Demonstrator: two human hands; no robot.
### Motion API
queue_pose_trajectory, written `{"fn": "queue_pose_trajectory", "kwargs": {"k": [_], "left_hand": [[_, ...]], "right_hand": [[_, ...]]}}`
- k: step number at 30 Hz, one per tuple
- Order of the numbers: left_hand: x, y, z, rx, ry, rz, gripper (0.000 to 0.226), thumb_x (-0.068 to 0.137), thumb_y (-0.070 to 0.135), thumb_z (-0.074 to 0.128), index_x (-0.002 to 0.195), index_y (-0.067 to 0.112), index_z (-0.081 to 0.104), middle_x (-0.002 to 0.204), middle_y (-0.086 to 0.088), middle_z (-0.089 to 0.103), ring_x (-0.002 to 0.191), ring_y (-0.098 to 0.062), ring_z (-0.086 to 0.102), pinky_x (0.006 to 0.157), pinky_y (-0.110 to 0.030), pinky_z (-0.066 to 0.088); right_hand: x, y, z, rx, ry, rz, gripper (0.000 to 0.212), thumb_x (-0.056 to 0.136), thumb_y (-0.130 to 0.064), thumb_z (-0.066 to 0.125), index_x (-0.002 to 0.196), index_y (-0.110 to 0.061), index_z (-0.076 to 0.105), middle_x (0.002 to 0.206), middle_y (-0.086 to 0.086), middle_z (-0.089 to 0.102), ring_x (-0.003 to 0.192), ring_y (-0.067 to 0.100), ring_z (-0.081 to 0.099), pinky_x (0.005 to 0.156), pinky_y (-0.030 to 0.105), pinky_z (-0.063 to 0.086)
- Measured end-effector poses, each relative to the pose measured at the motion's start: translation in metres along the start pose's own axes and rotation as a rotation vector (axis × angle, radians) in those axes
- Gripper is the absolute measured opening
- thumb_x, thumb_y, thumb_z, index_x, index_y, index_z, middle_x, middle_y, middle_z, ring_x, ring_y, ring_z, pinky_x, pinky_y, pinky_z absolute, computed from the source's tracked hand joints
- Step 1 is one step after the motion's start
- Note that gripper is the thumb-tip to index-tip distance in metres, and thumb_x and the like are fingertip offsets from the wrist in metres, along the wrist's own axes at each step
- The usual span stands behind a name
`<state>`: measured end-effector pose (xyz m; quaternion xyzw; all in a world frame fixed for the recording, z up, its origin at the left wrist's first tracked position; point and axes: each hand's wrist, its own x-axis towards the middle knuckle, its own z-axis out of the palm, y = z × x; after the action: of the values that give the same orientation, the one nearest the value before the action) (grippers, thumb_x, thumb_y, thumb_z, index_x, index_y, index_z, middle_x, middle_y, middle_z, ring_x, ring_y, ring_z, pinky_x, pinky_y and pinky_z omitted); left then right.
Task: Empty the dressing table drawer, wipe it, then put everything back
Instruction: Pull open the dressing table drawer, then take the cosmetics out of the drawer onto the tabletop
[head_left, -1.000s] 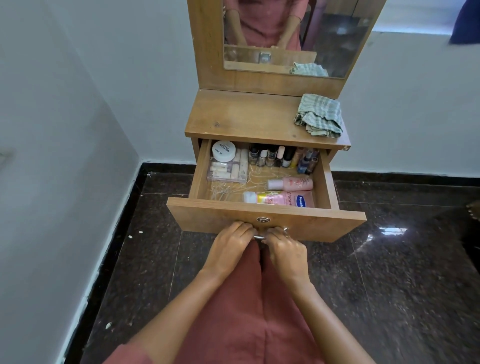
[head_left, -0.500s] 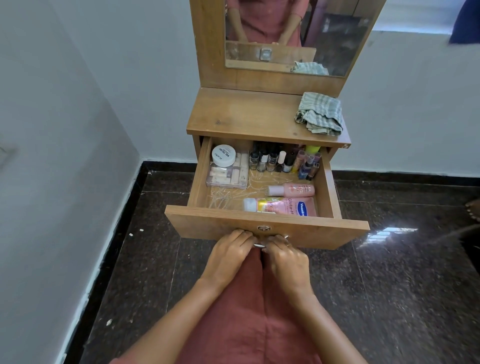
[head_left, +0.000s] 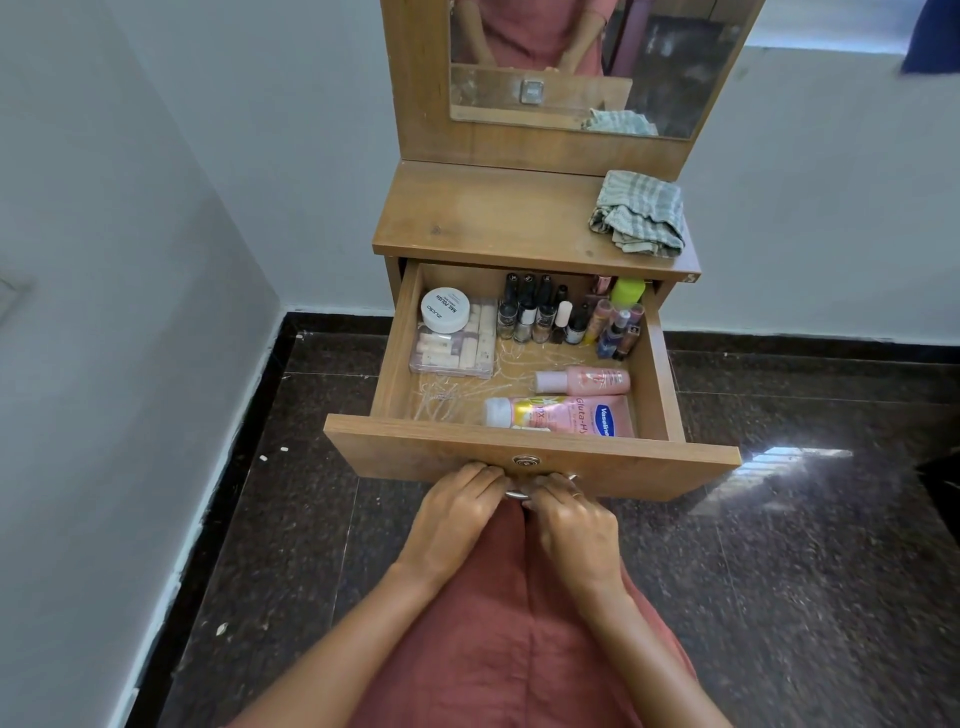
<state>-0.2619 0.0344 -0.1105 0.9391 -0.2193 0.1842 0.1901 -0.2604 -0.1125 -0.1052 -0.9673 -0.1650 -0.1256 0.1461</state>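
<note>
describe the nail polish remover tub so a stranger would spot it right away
Find the open drawer under the dressing table top. In its back left corner a clear box holds pale sticks, and the tub sits on that box. It is the only round, flat white thing there; the bottles beside it are tall and dark-capped.
</note>
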Motion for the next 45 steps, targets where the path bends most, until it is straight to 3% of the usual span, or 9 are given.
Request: {"fn": "queue_pose_trajectory", "kwargs": {"k": [11, 15, 19, 26, 29, 33, 36, 41, 45], "left_hand": [[-0.014, 0.005, -0.001, -0.044, -0.027, 0.011, 0.026, 0.074, 0.014, 0.048, 0.083, 0.016, 0.072, 0.085, 0.004, 0.071, 0.084, -0.009, 0.057, 0.073, -0.021, 0.050], [-0.017, 0.008, -0.002, -0.046, -0.036, 0.008, 0.027, 0.073, 0.013, 0.048, 0.083, 0.016, 0.073, 0.085, 0.003, 0.071, 0.081, -0.010, 0.064, 0.075, -0.020, 0.049], [-0.017, 0.009, -0.002, -0.018, 0.012, 0.000, 0.027, 0.073, 0.012, 0.047, 0.081, 0.015, 0.073, 0.084, 0.002, 0.072, 0.087, -0.008, 0.051, 0.080, -0.025, 0.044], [-0.018, 0.008, -0.001, 0.023, 0.035, -0.002, 0.026, 0.075, 0.011, 0.048, 0.081, 0.012, 0.073, 0.083, 0.000, 0.072, 0.088, -0.009, 0.048, 0.081, -0.027, 0.043], [-0.020, 0.008, -0.001, 0.022, 0.016, -0.006, 0.023, 0.076, 0.014, 0.050, 0.082, 0.014, 0.072, 0.084, 0.002, 0.071, 0.088, -0.008, 0.049, 0.077, -0.024, 0.046], [-0.012, 0.017, -0.013, -0.030, 0.001, 0.043, 0.014, 0.080, 0.017, 0.053, 0.078, 0.017, 0.067, 0.079, 0.004, 0.067, 0.080, -0.008, 0.049, 0.066, -0.024, 0.044], [-0.002, 0.027, -0.026, -0.071, 0.034, 0.074, 0.011, 0.083, 0.016, 0.058, 0.080, 0.015, 0.068, 0.081, 0.004, 0.067, 0.080, -0.009, 0.053, 0.064, -0.023, 0.048], [0.026, 0.027, -0.049, -0.152, 0.097, 0.019, 0.010, 0.082, 0.016, 0.059, 0.081, 0.015, 0.069, 0.083, 0.005, 0.068, 0.080, -0.010, 0.059, 0.069, -0.024, 0.049], [0.049, 0.015, -0.059, -0.254, 0.067, -0.058, 0.022, 0.087, 0.026, 0.051, 0.088, 0.014, 0.069, 0.085, 0.003, 0.070, 0.086, -0.008, 0.058, 0.077, -0.020, 0.046]], "right_hand": [[-0.015, -0.005, -0.003, -0.001, -0.007, 0.008, 0.025, 0.072, -0.022, 0.046, 0.071, -0.024, 0.070, 0.074, -0.010, 0.071, 0.072, 0.005, 0.068, 0.058, 0.016, 0.044], [-0.018, -0.006, -0.003, -0.022, 0.021, 0.006, 0.024, 0.072, -0.021, 0.046, 0.071, -0.022, 0.070, 0.073, -0.009, 0.071, 0.071, 0.006, 0.068, 0.069, 0.023, 0.040], [-0.020, -0.006, -0.002, -0.025, 0.031, 0.003, 0.025, 0.071, -0.021, 0.046, 0.072, -0.022, 0.071, 0.075, -0.009, 0.072, 0.075, 0.008, 0.069, 0.075, 0.024, 0.039], [-0.020, -0.006, -0.003, -0.040, 0.079, -0.023, 0.023, 0.070, -0.021, 0.047, 0.070, -0.021, 0.070, 0.074, -0.007, 0.072, 0.074, 0.009, 0.070, 0.076, 0.026, 0.037], [-0.020, -0.005, -0.004, -0.031, 0.047, -0.024, 0.024, 0.073, -0.024, 0.046, 0.070, -0.022, 0.070, 0.074, -0.009, 0.072, 0.072, 0.008, 0.069, 0.072, 0.025, 0.038], [-0.016, 0.001, -0.012, 0.001, -0.004, -0.035, 0.024, 0.076, -0.030, 0.044, 0.068, -0.024, 0.066, 0.071, -0.010, 0.069, 0.058, 0.008, 0.065, 0.048, 0.019, 0.041], [-0.008, 0.003, -0.026, 0.076, 0.033, -0.046, 0.023, 0.079, -0.028, 0.044, 0.068, -0.021, 0.063, 0.068, -0.007, 0.067, 0.058, 0.013, 0.064, 0.040, 0.023, 0.045], [0.015, 0.003, -0.057, 0.106, 0.082, -0.040, 0.023, 0.077, -0.029, 0.046, 0.074, -0.024, 0.068, 0.060, -0.008, 0.068, 0.051, 0.012, 0.063, 0.037, 0.020, 0.041], [0.033, 0.008, -0.073, 0.316, 0.041, 0.020, 0.023, 0.080, -0.037, 0.052, 0.079, -0.023, 0.070, 0.064, -0.009, 0.069, 0.053, 0.009, 0.062, 0.048, 0.024, 0.046]]}}
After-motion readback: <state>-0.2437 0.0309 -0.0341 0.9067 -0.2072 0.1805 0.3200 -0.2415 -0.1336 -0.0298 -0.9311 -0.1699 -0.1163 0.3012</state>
